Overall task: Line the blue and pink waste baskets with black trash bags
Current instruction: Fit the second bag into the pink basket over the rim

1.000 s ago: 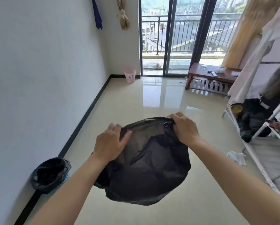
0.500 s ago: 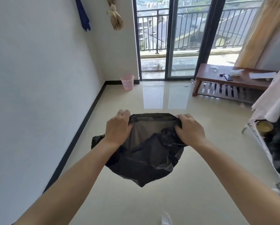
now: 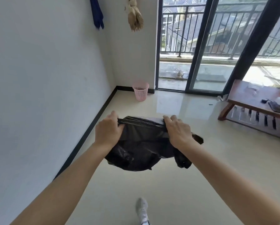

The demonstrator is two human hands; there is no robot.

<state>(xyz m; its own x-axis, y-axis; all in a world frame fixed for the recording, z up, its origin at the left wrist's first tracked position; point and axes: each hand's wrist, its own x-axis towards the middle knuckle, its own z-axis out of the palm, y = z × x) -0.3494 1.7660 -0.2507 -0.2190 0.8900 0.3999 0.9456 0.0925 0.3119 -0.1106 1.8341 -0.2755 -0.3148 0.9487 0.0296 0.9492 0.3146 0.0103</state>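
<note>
A black trash bag hangs in the air in front of me, its top edge stretched between both hands. My left hand grips the bag's left edge and my right hand grips its right edge. The pink waste basket stands empty and upright on the floor in the far corner, beside the wall and the balcony door, well beyond the bag. The blue basket is out of view.
A white wall with a black skirting board runs along the left. A low wooden bench with small items stands at the right. Glass balcony doors close the far end. My foot in a pale shoe shows at the bottom.
I have walked towards the pink basket, which now looks larger and nearer. The lined basket at lower left has left the view. The bag's top edge is pulled straighter between my hands.
</note>
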